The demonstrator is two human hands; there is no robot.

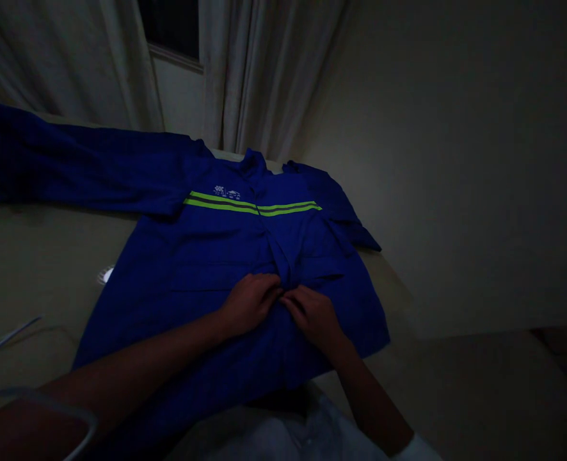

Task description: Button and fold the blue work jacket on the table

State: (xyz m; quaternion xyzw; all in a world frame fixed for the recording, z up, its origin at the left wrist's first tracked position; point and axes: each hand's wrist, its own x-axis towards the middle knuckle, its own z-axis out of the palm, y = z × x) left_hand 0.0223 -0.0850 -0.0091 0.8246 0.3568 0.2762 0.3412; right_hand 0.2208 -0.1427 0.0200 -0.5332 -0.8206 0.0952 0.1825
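A blue work jacket (207,246) lies spread front side up on a table, with a yellow-green striped band and a small white logo across its chest. My left hand (251,303) and my right hand (312,315) meet at the front opening in the lower middle of the jacket. Fingers of both hands are pinched on the placket edges, thumbs and fingertips nearly touching. Whatever fastener may be between them is hidden. Above the hands the placket is bunched and folded, while the collar (255,161) lies at the far side.
The pale tabletop (24,256) shows on the left, with a small round white object (105,275) beside the jacket. White cables (9,337) reach in at the left. Curtains (274,70) hang behind, and a plain wall (456,160) stands on the right.
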